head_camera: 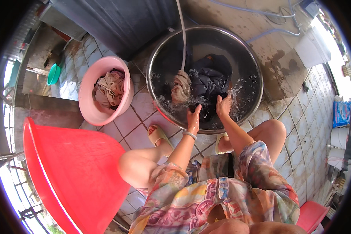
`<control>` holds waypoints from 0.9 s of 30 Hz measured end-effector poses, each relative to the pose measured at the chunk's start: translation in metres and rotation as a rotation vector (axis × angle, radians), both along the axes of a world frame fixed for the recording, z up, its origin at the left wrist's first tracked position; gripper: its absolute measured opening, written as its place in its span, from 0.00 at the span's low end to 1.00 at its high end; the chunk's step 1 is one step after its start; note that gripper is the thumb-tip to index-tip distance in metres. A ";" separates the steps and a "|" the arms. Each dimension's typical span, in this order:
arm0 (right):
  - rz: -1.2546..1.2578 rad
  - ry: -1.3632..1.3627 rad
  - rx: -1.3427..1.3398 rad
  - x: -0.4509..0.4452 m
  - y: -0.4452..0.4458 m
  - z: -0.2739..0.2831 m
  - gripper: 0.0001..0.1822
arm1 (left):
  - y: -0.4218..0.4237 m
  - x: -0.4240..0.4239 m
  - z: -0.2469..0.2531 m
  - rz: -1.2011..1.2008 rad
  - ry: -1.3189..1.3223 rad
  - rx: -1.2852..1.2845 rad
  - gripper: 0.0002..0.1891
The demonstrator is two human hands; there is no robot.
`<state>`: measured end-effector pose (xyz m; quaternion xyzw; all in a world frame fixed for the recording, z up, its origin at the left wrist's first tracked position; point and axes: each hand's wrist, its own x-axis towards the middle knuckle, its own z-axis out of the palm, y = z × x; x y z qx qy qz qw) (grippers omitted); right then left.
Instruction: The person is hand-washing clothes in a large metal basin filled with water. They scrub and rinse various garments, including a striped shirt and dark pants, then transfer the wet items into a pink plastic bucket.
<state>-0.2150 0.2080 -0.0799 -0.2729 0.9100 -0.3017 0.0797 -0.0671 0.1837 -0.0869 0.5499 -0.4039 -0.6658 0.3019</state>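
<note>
A wide stainless steel basin (256,55) of water stands on the tiles before me, with a dark, wet garment (210,76) in it. My left hand (194,118) grips a dark bunched part of the cloth near the basin's front. To its right, my right hand (224,106) holds another part of the same garment, with water splashing beside it. Left of the garment, a beige cloth (181,87) is wrapped about the end of a pale hose (182,38) that hangs into the basin. The garment's lower parts are hidden under water.
A pink tub (84,93) with crumpled clothes (109,89) stands left of the basin. Nearer me on that side is a large red tub (79,169). A green bowl (54,74) lies farther left. A blue hose (269,31) runs along the back right, near a white bucket (313,48).
</note>
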 end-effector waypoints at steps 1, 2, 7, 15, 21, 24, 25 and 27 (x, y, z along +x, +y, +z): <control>0.083 0.115 0.029 0.021 0.004 -0.002 0.31 | -0.005 0.018 -0.011 -0.105 -0.344 -0.192 0.35; 0.339 0.169 0.009 0.042 0.009 -0.003 0.36 | -0.010 0.035 -0.020 -0.212 -0.692 -0.374 0.37; 0.575 0.096 0.625 0.012 0.018 -0.026 0.30 | -0.012 0.029 0.007 -0.584 -0.840 -0.457 0.29; 0.231 -0.550 -0.069 -0.089 -0.019 0.115 0.12 | -0.031 0.057 0.000 -0.483 -0.748 -0.474 0.18; 0.185 -0.671 -0.399 -0.120 0.021 0.259 0.10 | -0.042 0.030 0.011 -0.131 -0.480 -0.658 0.14; 0.360 -0.499 -0.109 -0.136 0.032 0.213 0.08 | -0.049 0.021 0.013 -0.145 -0.609 -0.587 0.13; 0.501 -0.358 -0.032 -0.140 0.036 0.186 0.08 | -0.050 0.021 0.012 -0.149 -0.661 -0.551 0.14; 0.580 0.063 0.430 -0.115 0.025 0.139 0.11 | -0.053 0.037 0.005 -0.156 -0.672 -0.496 0.08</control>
